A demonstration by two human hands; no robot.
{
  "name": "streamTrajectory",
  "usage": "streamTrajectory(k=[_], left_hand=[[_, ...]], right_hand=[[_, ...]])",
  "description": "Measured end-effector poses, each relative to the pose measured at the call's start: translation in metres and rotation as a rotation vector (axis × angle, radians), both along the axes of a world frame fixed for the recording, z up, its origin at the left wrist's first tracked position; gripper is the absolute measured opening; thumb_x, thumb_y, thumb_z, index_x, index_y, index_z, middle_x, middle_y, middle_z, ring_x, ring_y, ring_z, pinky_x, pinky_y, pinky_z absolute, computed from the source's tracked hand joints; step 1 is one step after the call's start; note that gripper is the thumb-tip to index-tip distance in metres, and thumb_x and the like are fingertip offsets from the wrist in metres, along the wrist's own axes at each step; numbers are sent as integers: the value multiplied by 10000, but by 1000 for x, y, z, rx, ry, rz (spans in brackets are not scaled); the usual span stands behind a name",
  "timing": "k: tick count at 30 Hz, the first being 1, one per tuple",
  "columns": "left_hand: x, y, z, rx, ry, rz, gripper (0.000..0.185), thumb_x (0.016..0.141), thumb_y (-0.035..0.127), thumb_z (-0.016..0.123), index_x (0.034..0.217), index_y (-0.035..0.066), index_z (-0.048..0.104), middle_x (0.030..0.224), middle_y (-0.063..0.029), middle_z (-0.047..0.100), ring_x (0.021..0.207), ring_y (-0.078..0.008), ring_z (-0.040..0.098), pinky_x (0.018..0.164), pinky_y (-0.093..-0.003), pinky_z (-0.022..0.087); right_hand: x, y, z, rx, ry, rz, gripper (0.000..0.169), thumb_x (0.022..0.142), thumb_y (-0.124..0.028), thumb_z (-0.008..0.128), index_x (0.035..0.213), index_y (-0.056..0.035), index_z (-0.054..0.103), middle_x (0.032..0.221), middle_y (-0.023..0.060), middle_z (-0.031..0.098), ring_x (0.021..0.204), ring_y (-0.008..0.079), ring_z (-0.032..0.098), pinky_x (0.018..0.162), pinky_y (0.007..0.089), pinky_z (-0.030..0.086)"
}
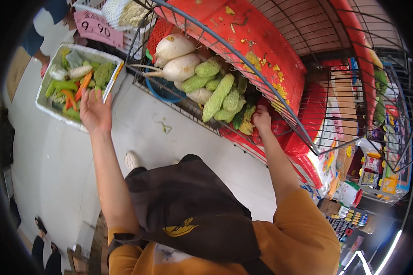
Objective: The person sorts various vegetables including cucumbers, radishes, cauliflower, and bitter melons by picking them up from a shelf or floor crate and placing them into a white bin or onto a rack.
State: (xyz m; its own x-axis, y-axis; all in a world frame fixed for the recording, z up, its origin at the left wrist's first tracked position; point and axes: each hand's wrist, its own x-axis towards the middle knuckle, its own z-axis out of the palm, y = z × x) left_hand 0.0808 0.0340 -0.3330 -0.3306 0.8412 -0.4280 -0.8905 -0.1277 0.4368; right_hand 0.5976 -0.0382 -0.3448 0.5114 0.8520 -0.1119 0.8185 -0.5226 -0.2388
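Observation:
My left hand [97, 113], palm up with its fingers apart and nothing in it, is at the near edge of a white foam box [41, 92]. In that box lie orange peppers [84, 85], green peppers [60, 86] and broccoli [104, 74]. My right hand [262, 118] reaches into a wire rack [211, 128], beside a yellowed, crumpled piece of produce [247, 120]. Its fingers are curled and partly hidden, so I cannot tell what they grip. Left of it are several pale green bitter melons [218, 98] and large white radishes [182, 67].
Above the rack slopes a red-lined wire shelf [223, 31] with yellow scraps on it. A blue basin [160, 91] sits under the radishes. Green scraps [165, 128] lie on the pale floor. Other people's legs [46, 254] show at lower left, and a person's hand [44, 65] at upper left.

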Motion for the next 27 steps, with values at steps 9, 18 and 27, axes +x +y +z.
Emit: streamTrajectory(k=[9, 18, 27], left_hand=[[-21, 32, -67, 263, 54, 13, 526, 839, 185, 510, 1299, 9, 325, 1385, -154, 237, 1313, -292, 202, 1076, -486, 138], [64, 5, -31, 472, 318, -1, 339, 853, 135, 439, 1175, 36, 403, 1209, -133, 436, 1184, -281, 390, 962, -419, 333], [230, -76, 38, 735, 184, -1134, 377, 776, 81, 537, 1133, -1, 449, 1117, -142, 509, 1042, -247, 512, 894, -362, 410]], right_hand=[[50, 82, -70, -334, -103, -49, 834, 679, -331, 667, 1333, -30, 244, 1214, 237, 478, 1100, 330, 502, 895, 376, 422], [91, 83, -65, 2, 221, -92, 488, 711, -309, 607, 1081, -5, 515, 1034, 208, 581, 911, 290, 576, 708, 374, 496], [-29, -47, 10, 828, 1519, -241, 348, 785, -161, 432, 1090, 4, 470, 842, 129, 607, 631, 152, 544, 525, 233, 443]])
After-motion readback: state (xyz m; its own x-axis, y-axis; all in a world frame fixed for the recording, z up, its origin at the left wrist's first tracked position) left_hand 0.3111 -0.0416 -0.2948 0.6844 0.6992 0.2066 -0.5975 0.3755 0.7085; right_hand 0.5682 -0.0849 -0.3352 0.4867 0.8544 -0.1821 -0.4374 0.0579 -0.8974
